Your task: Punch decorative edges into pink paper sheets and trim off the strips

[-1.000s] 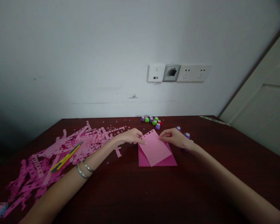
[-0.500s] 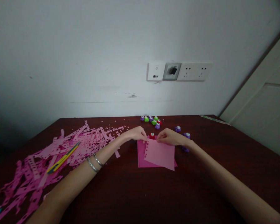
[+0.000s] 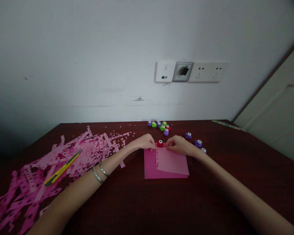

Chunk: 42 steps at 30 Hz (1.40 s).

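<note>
We observe the light pink sheet (image 3: 172, 160), punched along its left edge, over darker pink paper (image 3: 150, 168) on the table (image 3: 127, 205). Our left hand (image 3: 146, 142) pinches its upper left corner; our right hand (image 3: 179, 145), its far edge. Between them: red punch (image 3: 160, 144). Left: pink scraps (image 3: 93, 148), yellow cutter (image 3: 63, 168).

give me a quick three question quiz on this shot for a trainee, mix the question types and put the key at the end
1. True or false: the pale pink sheet covers part of a darker pink sheet.

2. The yellow cutter lies on:
a) the pale pink sheet
b) the pink strips
c) the purple punches

3. Fill in: the punch between the left hand and the right hand is ____.

Key: 1 true; 2 b; 3 red
</note>
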Each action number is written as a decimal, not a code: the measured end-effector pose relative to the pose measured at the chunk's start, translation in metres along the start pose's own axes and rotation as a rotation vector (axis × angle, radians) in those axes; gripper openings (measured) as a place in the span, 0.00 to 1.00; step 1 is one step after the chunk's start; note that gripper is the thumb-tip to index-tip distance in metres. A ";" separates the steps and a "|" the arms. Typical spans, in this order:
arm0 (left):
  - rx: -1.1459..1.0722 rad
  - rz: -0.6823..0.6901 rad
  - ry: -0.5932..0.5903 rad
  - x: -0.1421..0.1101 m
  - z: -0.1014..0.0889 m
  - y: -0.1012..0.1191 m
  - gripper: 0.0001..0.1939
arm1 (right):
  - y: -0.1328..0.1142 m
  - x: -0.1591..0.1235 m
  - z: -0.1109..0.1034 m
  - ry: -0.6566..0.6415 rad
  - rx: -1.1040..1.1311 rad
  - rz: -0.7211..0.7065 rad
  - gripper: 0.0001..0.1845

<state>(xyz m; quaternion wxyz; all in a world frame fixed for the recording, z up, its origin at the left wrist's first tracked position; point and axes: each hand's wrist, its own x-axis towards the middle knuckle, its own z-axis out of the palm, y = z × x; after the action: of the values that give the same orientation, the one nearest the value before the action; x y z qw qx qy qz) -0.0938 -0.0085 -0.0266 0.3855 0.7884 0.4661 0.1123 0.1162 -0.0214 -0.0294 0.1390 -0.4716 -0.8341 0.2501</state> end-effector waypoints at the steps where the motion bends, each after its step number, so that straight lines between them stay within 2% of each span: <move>1: 0.000 0.001 0.009 0.001 0.000 -0.002 0.08 | 0.000 0.000 0.001 -0.001 0.009 0.000 0.11; 9: -0.040 -0.010 0.041 0.005 0.002 -0.009 0.08 | 0.001 0.001 0.002 0.006 0.084 0.008 0.11; 27: -0.035 0.010 0.084 0.015 0.009 -0.022 0.09 | 0.010 0.006 0.006 0.041 0.047 0.050 0.11; 42: -0.064 -0.009 0.093 0.015 0.002 -0.023 0.07 | 0.001 0.004 0.006 0.174 -0.074 0.040 0.11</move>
<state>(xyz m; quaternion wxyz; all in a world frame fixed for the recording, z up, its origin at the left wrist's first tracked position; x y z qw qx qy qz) -0.0992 0.0089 -0.0469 0.3887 0.7675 0.4833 0.1619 0.1118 -0.0191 -0.0350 0.1884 -0.5129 -0.8179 0.1802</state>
